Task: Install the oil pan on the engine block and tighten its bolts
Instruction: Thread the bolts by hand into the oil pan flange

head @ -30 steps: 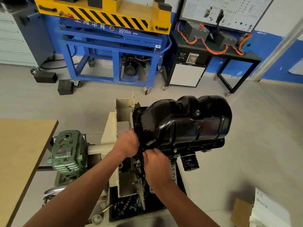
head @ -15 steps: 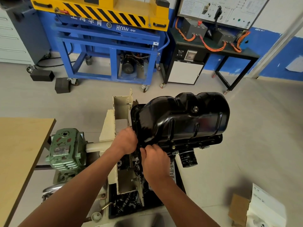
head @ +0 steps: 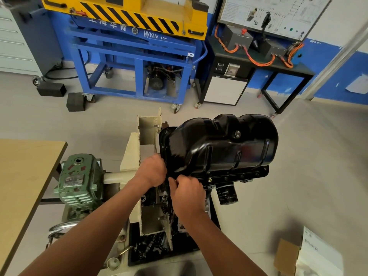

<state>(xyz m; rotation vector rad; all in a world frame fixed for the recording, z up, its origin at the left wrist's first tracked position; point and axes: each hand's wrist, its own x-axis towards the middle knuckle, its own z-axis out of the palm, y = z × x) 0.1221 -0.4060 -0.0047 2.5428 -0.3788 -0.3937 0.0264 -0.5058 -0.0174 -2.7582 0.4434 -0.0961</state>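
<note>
A glossy black oil pan (head: 219, 148) sits on top of the engine block (head: 239, 175), which is held on a cream stand (head: 147, 140). Bolts show along the pan's near flange (head: 225, 178). My left hand (head: 152, 170) and my right hand (head: 187, 191) meet at the pan's near-left corner, fingers curled against the flange. What the fingertips pinch there is hidden. A black oil filter (head: 227, 194) hangs below the block.
A green gearbox (head: 77, 180) sits left of the stand beside a wooden table (head: 22, 176). A black tray of loose parts (head: 151, 248) lies below. A blue and yellow lift (head: 135, 46) and a black bench (head: 258, 62) stand behind. Cardboard and papers (head: 310, 255) lie at the lower right.
Both hands stay at the pan's near-left corner, with only small finger shifts. The camera view has moved slightly.
</note>
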